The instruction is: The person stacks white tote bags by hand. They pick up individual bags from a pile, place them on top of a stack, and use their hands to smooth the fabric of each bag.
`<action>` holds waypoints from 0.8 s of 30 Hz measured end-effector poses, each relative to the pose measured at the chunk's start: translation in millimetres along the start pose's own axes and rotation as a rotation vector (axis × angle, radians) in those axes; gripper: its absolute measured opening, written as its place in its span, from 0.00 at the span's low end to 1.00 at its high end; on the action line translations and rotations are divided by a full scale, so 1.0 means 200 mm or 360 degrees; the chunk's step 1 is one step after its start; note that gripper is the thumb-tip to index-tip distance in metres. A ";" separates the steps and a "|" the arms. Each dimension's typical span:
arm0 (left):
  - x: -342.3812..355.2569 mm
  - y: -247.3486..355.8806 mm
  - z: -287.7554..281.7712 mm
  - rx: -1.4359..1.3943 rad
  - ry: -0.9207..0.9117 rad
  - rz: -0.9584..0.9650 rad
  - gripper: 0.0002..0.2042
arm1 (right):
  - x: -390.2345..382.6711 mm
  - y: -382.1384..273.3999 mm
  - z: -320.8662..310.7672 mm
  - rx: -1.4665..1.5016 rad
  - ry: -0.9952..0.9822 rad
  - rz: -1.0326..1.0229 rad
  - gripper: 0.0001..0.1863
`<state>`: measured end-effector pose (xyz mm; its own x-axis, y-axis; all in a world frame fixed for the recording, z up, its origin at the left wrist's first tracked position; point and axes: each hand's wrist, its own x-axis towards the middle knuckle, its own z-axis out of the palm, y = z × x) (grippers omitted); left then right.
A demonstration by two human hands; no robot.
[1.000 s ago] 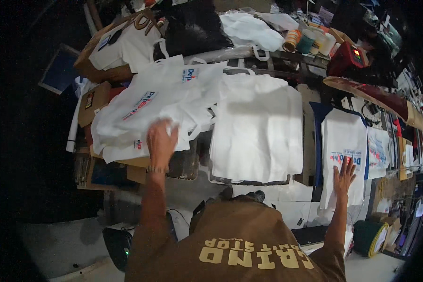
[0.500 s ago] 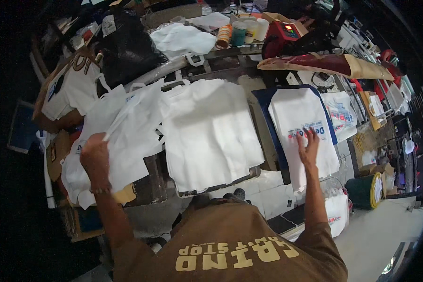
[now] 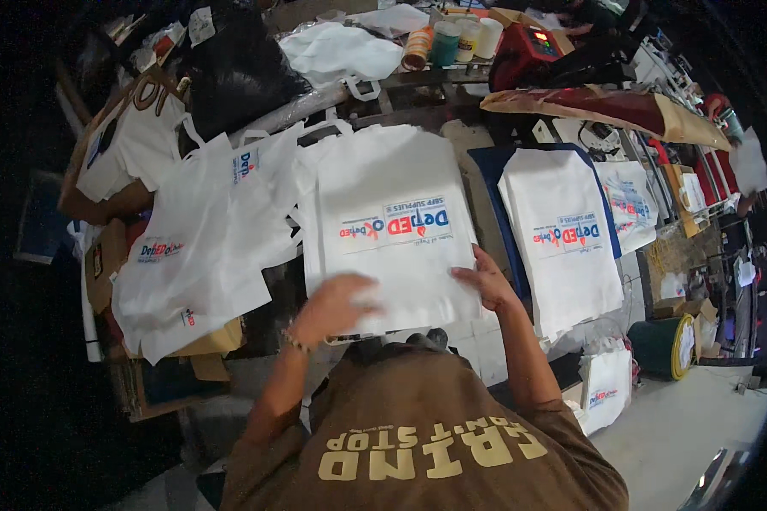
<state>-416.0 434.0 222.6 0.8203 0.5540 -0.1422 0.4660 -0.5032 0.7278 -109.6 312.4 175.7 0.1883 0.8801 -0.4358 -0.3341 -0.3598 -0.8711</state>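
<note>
Cluttered workbenches fill the scene from near to far, strewn with white printed bags and supplies under dim light. At the far left, a white garment (image 3: 132, 145) with dark lettering lies on a brown board, with a black plastic bag (image 3: 230, 72) just beyond it. Nearer, a loose heap of printed white tote bags (image 3: 200, 247) spills over the left edge of the bench, handles pointing away from the person.

In the middle, a white tote bag (image 3: 392, 226) with a red and blue print lies flat on the work surface, print side up, handles at its far edge. Both hands rest on its near edge. The left hand (image 3: 337, 307) is blurred; it lies flat on the bag's near left part, and whether its fingers are spread or together cannot be told. The right hand (image 3: 483, 281) presses palm down on the bag's near right part, fingers apart and pointing left, gripping nothing.

Right of it, another printed white bag (image 3: 562, 238) lies on a dark blue platen (image 3: 486, 170), with more printed bags (image 3: 631, 204) just beyond. Far back stand paint containers (image 3: 452, 38) and a red machine (image 3: 537, 51). A brown-wrapped frame (image 3: 605, 111) slants above the right bench. Near right, a green bucket (image 3: 665, 345) sits on the floor.
</note>
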 end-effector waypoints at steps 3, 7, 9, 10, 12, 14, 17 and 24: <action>0.23 -0.26 -0.02 0.0242 0.0795 -0.0084 0.28 | 0.01 0.23 -0.08 -0.0121 0.0090 -0.0106 0.44; 0.39 -0.36 -0.03 0.0486 0.0772 -0.0258 0.28 | -0.04 0.23 -0.02 -0.0102 0.0084 -0.0097 0.44; 0.41 -0.37 -0.05 0.0404 0.0709 -0.0295 0.27 | -0.04 0.26 -0.03 -0.0103 0.0161 -0.0055 0.43; 0.42 -0.39 -0.05 0.0318 0.0655 -0.0339 0.25 | -0.06 0.24 -0.01 -0.0094 0.0177 -0.0043 0.43; 0.43 -0.45 -0.02 0.0170 0.0673 -0.0337 0.23 | -0.09 0.20 0.01 -0.0065 0.0099 -0.0061 0.45; 0.43 -0.51 0.01 0.0034 0.0708 -0.0345 0.21 | -0.12 0.16 0.07 -0.0084 0.0158 -0.0152 0.45; 0.44 -0.57 0.04 -0.0341 0.0923 -0.0481 0.14 | -0.14 0.14 0.10 -0.0111 0.0189 -0.0217 0.47; 0.34 -0.33 0.15 0.0448 0.1175 0.0189 0.04 | -0.15 0.19 0.10 -0.0129 0.0221 -0.0409 0.52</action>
<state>-381.1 484.4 145.8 0.4842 0.7326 0.4783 0.5363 -0.6805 0.4994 -147.0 277.8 159.8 0.3836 0.8968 -0.2204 -0.1856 -0.1589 -0.9697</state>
